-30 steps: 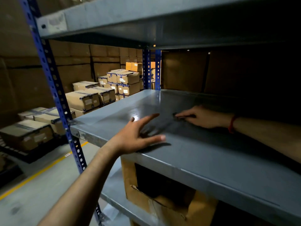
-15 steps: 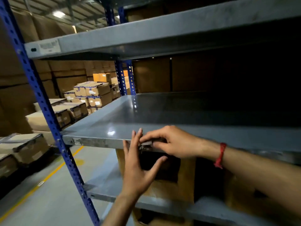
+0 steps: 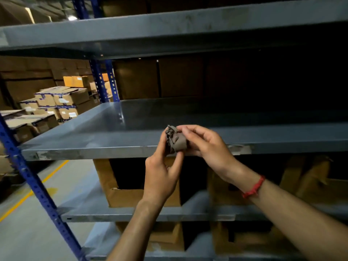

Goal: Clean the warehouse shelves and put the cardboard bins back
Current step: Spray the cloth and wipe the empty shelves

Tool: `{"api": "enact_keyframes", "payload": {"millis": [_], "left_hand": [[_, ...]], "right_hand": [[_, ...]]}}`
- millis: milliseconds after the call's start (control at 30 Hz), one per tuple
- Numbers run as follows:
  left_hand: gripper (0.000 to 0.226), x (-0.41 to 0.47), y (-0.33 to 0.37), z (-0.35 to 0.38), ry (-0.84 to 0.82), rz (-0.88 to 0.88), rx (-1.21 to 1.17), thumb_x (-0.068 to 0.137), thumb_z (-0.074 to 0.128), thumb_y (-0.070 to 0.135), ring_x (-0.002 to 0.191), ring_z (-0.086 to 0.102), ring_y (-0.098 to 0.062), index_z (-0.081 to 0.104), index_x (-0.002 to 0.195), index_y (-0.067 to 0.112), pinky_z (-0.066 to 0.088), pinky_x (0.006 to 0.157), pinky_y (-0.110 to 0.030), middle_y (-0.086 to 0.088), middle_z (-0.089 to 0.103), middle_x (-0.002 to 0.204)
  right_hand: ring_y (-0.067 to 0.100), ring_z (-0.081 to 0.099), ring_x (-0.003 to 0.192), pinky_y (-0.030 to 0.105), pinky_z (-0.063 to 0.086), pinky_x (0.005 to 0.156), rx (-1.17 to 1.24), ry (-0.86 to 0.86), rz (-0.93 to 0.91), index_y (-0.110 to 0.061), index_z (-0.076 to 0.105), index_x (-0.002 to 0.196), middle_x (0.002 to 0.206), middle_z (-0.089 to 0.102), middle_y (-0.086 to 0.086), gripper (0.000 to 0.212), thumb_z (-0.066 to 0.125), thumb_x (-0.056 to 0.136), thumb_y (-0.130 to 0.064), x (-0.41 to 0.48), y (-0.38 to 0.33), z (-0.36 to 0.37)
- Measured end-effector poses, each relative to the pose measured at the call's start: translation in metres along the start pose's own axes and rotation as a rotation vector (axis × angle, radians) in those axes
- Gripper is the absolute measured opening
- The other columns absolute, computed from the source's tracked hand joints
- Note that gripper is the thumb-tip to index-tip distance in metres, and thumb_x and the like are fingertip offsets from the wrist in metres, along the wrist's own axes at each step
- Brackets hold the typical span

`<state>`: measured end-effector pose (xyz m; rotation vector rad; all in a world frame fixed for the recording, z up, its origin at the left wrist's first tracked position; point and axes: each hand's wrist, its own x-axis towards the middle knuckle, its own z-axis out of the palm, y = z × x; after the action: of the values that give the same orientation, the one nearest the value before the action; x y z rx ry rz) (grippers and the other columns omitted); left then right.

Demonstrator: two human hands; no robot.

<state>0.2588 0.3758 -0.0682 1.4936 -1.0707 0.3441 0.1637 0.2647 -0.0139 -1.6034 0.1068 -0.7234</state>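
A small crumpled grey-brown cloth [image 3: 175, 139] is held up in front of the grey metal shelf [image 3: 105, 132], at its front edge. My left hand [image 3: 162, 174] pinches it from below and my right hand [image 3: 207, 146], with a red thread at the wrist, grips it from the right. The shelf surface behind is bare and shiny. On the shelf below stands an open cardboard bin [image 3: 124, 193], with another cardboard bin [image 3: 308, 181] to the right in the dark.
A blue perforated upright [image 3: 35, 185] runs down the left front of the rack. Stacked taped cartons [image 3: 64, 102] stand across the aisle at left. The grey floor carries a yellow line [image 3: 32, 193]. More bins [image 3: 169, 240] sit on the lowest shelf.
Both hands came off the shelf surface to its front edge and lifted the cloth between them. My view dropped and pulled back, showing lower shelves.
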Motion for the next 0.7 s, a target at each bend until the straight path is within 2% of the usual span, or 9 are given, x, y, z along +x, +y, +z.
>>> {"api": "enact_keyframes", "payload": {"millis": [100,167,233,300,400,467,567,633,700], "left_hand": [[0.061,0.003,0.018,0.035,-0.047,-0.022,-0.052,0.092,0.069,0.015,0.106,0.059,0.017,0.044,0.148,0.018,0.045,0.092,-0.007,0.013,0.065,0.121],[0.056,0.002,0.030,0.055,-0.075,-0.034,-0.099,0.091,0.066,0.028,0.103,0.061,0.016,0.048,0.144,0.025,0.047,0.091,-0.009,0.023,0.065,0.118],[0.049,-0.002,0.044,0.085,-0.122,-0.019,-0.115,0.091,0.060,0.036,0.098,0.064,0.012,0.050,0.139,0.033,0.049,0.088,-0.012,0.035,0.066,0.106],[0.045,-0.007,0.060,0.115,-0.154,-0.016,-0.119,0.093,0.058,0.032,0.094,0.065,0.010,0.048,0.136,0.039,0.052,0.086,-0.014,0.040,0.065,0.099],[0.048,-0.018,0.089,0.162,-0.166,0.004,-0.116,0.093,0.055,0.040,0.105,0.066,-0.001,0.052,0.141,0.033,0.055,0.094,-0.035,0.019,0.070,0.113],[0.047,-0.025,0.109,0.193,-0.152,0.005,-0.108,0.094,0.056,0.038,0.110,0.064,-0.003,0.053,0.141,0.032,0.054,0.096,-0.038,0.011,0.069,0.120],[0.046,-0.031,0.140,0.238,-0.168,-0.002,-0.112,0.094,0.060,0.033,0.117,0.061,-0.001,0.054,0.140,0.028,0.051,0.101,-0.033,0.008,0.067,0.126],[0.045,-0.033,0.158,0.266,-0.180,0.018,-0.050,0.094,0.065,0.033,0.117,0.057,0.001,0.057,0.138,0.024,0.047,0.102,-0.020,0.009,0.064,0.127],[0.046,-0.037,0.179,0.296,-0.178,0.029,-0.004,0.091,0.070,0.032,0.113,0.055,0.001,0.059,0.135,0.025,0.040,0.097,-0.007,0.015,0.061,0.118]], "right_hand": [[0.019,0.066,0.115,0.033,0.057,0.092,0.082,-0.001,0.046,-0.015,0.062,0.130,0.124,0.069,0.005,0.032,0.052,0.100,-0.016,-0.023,-0.005,-0.047],[0.017,0.066,0.116,0.028,0.057,0.088,0.085,0.024,0.050,-0.019,0.057,0.136,0.127,0.068,0.000,0.041,0.057,0.096,-0.011,-0.036,-0.004,-0.068],[0.015,0.065,0.116,0.027,0.056,0.086,0.085,0.088,0.050,-0.026,0.056,0.138,0.127,0.068,-0.004,0.047,0.063,0.092,-0.017,-0.051,-0.004,-0.097],[0.014,0.063,0.119,0.033,0.056,0.090,0.092,0.145,0.044,-0.029,0.058,0.136,0.129,0.067,-0.004,0.052,0.067,0.085,-0.027,-0.065,-0.007,-0.125],[0.017,0.062,0.121,0.037,0.055,0.095,0.143,0.212,0.025,-0.024,0.056,0.138,0.132,0.065,0.002,0.061,0.072,0.079,-0.029,-0.088,-0.012,-0.170],[0.019,0.062,0.122,0.037,0.054,0.097,0.176,0.213,0.015,-0.022,0.054,0.140,0.133,0.064,0.004,0.067,0.075,0.076,-0.029,-0.103,-0.018,-0.202],[0.020,0.065,0.118,0.035,0.054,0.096,0.171,0.240,-0.019,-0.018,0.053,0.140,0.129,0.066,0.005,0.069,0.076,0.075,-0.024,-0.123,-0.030,-0.251],[0.019,0.067,0.114,0.033,0.055,0.095,0.119,0.308,-0.049,-0.017,0.057,0.136,0.122,0.070,0.005,0.065,0.078,0.074,-0.020,-0.135,-0.035,-0.281],[0.020,0.070,0.109,0.033,0.057,0.092,0.100,0.374,-0.079,-0.015,0.062,0.130,0.116,0.073,0.005,0.056,0.078,0.076,-0.013,-0.147,-0.038,-0.314]]}}
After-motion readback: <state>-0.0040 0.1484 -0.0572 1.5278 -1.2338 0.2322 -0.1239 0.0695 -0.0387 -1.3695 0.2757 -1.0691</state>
